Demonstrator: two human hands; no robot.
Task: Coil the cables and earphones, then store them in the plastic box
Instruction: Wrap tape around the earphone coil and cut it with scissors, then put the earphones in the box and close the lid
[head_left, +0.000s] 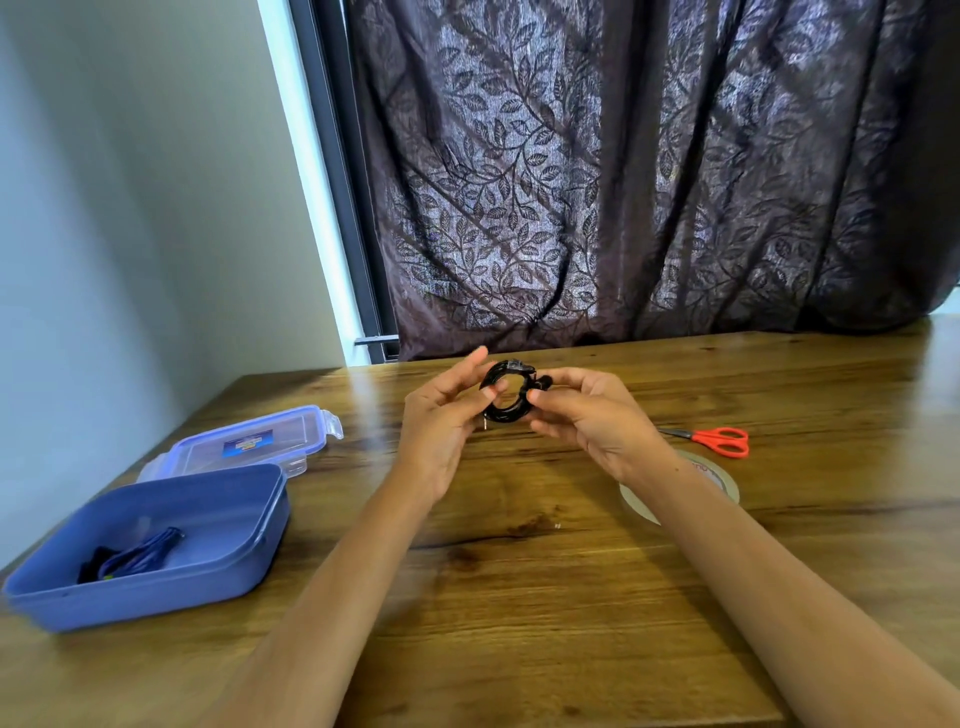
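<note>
You hold the coiled black earphones (506, 395) above the counter (519, 571), your left hand (441, 431) pinching the ring at nine o'clock, your right hand (587, 415) at three. Expect it light, soft and springy; grip across all the loops or they will likely slacken. It looks like a small tight ring, plug poking out low. The blue plastic box (156, 545) sits open at eight o'clock.
</note>
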